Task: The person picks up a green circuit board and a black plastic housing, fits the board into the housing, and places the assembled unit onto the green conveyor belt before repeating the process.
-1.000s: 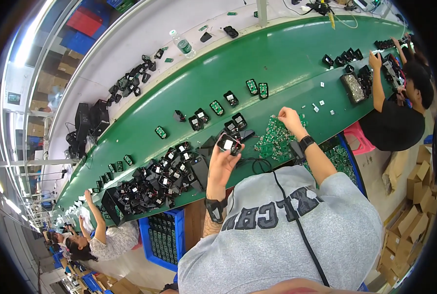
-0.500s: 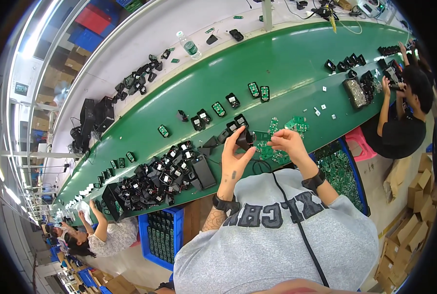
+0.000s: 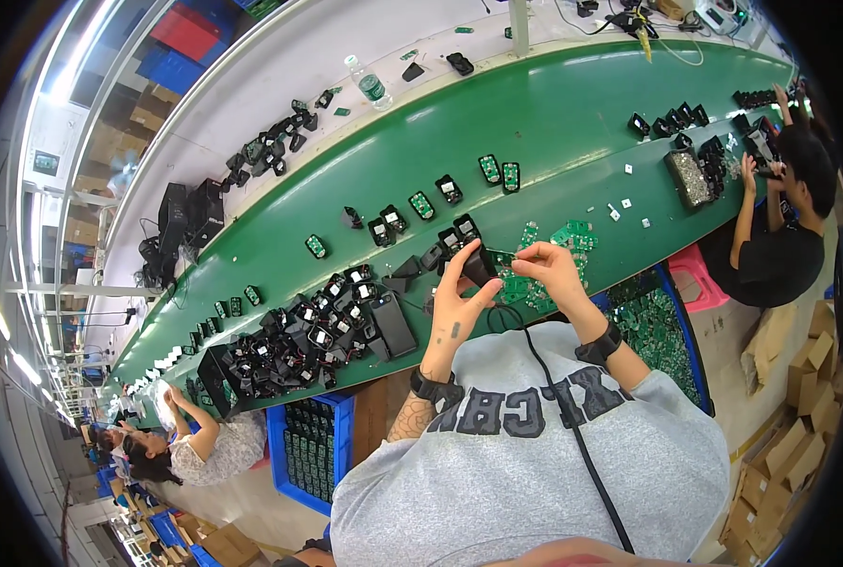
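My left hand (image 3: pixel 456 304) grips a small black plastic housing (image 3: pixel 479 266) just above the green belt (image 3: pixel 553 123). My right hand (image 3: pixel 546 272) pinches a small green circuit board (image 3: pixel 510 264) against the housing's open side. Both hands meet over a loose heap of green circuit boards (image 3: pixel 561 241). A black watch band sits on each wrist. Left of my hands lies a dense pile of black housings (image 3: pixel 298 331).
Single housings with green boards ride the belt (image 3: pixel 448 189). Blue crates of green boards stand below the belt's edge (image 3: pixel 313 449) and at my right (image 3: pixel 657 331). A person in black (image 3: pixel 780 236) works at the right, another person (image 3: pixel 195 444) at the lower left. A water bottle (image 3: pixel 371 87) stands beyond.
My right hand came back from the heap of boards with a green board and joined my left hand at the black housing. The left hand kept hold of the housing.
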### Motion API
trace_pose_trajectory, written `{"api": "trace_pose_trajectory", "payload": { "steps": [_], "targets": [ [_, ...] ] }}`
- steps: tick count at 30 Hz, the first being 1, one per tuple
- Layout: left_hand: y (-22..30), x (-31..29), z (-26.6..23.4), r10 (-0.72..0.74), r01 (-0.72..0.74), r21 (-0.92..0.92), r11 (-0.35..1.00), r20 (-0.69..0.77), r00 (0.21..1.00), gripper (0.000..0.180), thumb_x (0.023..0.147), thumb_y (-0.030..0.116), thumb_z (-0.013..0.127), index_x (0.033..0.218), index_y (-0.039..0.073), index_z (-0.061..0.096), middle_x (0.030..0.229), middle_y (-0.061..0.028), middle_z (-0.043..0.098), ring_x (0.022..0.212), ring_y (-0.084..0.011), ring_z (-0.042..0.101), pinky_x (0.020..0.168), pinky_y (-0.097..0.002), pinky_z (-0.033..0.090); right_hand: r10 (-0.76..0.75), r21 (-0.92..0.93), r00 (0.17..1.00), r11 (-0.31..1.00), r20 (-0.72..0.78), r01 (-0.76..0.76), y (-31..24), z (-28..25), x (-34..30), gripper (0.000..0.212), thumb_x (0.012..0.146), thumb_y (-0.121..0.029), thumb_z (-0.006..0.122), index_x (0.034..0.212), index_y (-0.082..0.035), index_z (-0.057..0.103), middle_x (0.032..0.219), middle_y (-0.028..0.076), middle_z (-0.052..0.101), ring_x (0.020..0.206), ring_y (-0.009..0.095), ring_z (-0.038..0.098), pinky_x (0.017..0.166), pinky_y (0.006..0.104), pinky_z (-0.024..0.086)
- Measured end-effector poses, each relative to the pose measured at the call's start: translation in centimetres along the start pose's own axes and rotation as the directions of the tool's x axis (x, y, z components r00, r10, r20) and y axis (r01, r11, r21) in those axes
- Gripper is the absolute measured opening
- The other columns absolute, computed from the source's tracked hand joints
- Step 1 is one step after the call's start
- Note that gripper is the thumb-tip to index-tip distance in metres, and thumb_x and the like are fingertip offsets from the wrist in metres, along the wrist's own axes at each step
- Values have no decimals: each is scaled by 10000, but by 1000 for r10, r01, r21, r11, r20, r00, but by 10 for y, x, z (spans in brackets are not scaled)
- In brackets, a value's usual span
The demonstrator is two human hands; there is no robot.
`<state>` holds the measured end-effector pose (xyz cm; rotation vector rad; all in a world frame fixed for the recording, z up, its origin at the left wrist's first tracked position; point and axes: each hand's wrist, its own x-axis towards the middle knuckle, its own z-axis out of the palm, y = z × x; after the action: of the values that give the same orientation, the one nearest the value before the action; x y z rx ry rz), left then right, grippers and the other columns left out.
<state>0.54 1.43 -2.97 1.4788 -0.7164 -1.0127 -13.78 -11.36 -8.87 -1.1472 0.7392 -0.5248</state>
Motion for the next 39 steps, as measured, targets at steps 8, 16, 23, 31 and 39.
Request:
{"api": "trace_pose_trajectory", "payload": {
  "steps": [8,16,23,31,39],
  "targets": [
    [-4,0,0,10,-10,11,1000,-66,998,613,827,48,691,1382,120,442,1138,-80,551,964,-179,636,673,-290,600,-32,-8,999,999,39,33,-3,1,-2,129,788,5,717,899,8,652,882,45,654,823,118,634,771,248,507],
    [-10,3,3,-5,-20,-130,991,-188,982,622,885,85,648,1423,155,345,1124,-84,548,896,-195,654,648,-289,599,-263,-130,964,955,41,267,-7,4,-14,131,768,52,706,878,8,650,883,56,626,840,140,633,759,276,520],
    [-10,0,13,-94,80,-476,876,-5,996,540,972,134,510,1445,170,252,1119,-107,564,992,-236,629,814,-353,583,-791,-516,538,344,291,784,-13,11,-14,246,675,56,747,883,-52,673,894,76,633,909,268,655,736,335,533],
    [-21,2,20,80,-130,-323,938,-164,983,589,886,-13,591,1385,122,308,1271,-88,428,978,-163,584,780,-328,592,-626,-359,762,682,165,637,-25,14,-22,269,698,47,729,950,-42,699,927,67,648,946,241,639,794,331,509],
    [-19,-1,28,166,-188,-145,971,-152,974,534,881,-15,605,1350,118,388,1186,-57,510,1015,-144,588,788,-283,579,-509,-460,857,782,-80,422,-21,23,-16,129,723,-54,740,848,-23,726,891,88,682,954,222,609,866,339,462]
  ]
}}
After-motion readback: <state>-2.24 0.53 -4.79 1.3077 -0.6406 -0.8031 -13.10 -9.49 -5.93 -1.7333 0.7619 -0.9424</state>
